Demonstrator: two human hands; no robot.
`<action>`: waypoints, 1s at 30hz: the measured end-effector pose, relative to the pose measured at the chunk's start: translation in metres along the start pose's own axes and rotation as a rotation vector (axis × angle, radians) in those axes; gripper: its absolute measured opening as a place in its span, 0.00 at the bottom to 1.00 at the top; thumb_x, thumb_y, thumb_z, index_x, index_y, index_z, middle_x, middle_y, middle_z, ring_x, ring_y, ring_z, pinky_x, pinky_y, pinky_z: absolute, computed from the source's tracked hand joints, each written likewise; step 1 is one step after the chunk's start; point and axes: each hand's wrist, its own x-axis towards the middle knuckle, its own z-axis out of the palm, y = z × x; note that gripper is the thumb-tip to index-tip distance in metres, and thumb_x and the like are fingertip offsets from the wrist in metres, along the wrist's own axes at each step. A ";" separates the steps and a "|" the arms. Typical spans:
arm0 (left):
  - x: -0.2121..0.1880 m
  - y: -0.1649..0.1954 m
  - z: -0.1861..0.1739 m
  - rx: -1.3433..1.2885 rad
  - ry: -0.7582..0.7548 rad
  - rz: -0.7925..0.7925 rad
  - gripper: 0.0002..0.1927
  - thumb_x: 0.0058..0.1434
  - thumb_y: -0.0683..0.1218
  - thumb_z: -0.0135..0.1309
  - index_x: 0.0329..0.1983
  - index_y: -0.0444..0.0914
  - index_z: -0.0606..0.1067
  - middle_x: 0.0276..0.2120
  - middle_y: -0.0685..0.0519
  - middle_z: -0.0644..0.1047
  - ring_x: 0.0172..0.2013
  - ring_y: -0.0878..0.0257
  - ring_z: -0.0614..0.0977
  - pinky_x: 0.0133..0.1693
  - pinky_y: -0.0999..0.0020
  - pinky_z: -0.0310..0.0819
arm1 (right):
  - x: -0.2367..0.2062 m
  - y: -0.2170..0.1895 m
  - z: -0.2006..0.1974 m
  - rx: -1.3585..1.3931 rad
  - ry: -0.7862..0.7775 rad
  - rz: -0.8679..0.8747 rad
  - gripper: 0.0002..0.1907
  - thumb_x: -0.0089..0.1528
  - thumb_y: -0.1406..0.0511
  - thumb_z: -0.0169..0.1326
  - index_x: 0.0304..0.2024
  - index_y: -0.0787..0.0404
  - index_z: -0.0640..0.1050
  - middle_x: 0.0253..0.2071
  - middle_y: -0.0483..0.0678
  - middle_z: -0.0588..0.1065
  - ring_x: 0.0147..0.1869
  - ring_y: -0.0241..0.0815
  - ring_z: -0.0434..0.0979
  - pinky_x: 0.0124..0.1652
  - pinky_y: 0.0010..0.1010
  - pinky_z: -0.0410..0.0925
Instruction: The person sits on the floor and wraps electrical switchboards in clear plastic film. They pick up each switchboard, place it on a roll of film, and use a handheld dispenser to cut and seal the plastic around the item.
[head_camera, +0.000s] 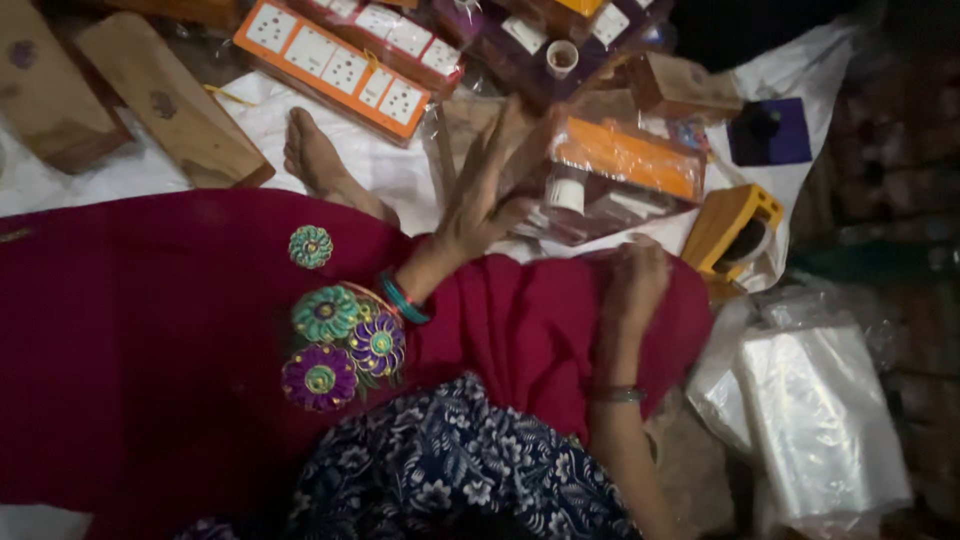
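Observation:
My left hand, with bangles at the wrist, reaches forward with its fingers spread wide. It lies against a clear plastic bag holding an orange switch board and a white round part. My right hand rests on my knee over the red embroidered cloth, fingers curled, right at the near edge of that bag. Nothing shows inside the right hand in the dim light. My bare foot sticks out from under the red cloth onto a white sheet.
A long orange board with white sockets lies at the back. Two wooden boards sit at the far left. A yellow box, a purple box and a stack of clear plastic bags are on the right.

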 end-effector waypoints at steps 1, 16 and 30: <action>0.010 0.003 -0.004 0.005 -0.066 0.037 0.46 0.72 0.65 0.47 0.82 0.38 0.46 0.77 0.37 0.56 0.76 0.44 0.59 0.76 0.51 0.54 | -0.005 0.013 -0.004 -0.046 -0.049 -0.017 0.05 0.69 0.66 0.53 0.45 0.61 0.76 0.35 0.41 0.71 0.36 0.30 0.69 0.36 0.21 0.63; 0.102 -0.036 -0.032 0.290 -0.148 -0.561 0.28 0.67 0.65 0.56 0.61 0.44 0.77 0.43 0.49 0.84 0.39 0.55 0.86 0.37 0.62 0.81 | -0.007 0.029 -0.004 -0.246 -0.177 -0.033 0.10 0.67 0.70 0.54 0.52 0.63 0.73 0.36 0.44 0.76 0.36 0.30 0.71 0.38 0.20 0.65; 0.031 -0.027 -0.068 0.141 -0.398 -0.920 0.26 0.68 0.61 0.57 0.45 0.31 0.82 0.28 0.48 0.84 0.27 0.63 0.87 0.33 0.70 0.82 | -0.019 0.002 0.014 -0.229 -0.293 -0.022 0.07 0.71 0.66 0.53 0.49 0.63 0.73 0.41 0.47 0.77 0.41 0.32 0.73 0.42 0.21 0.68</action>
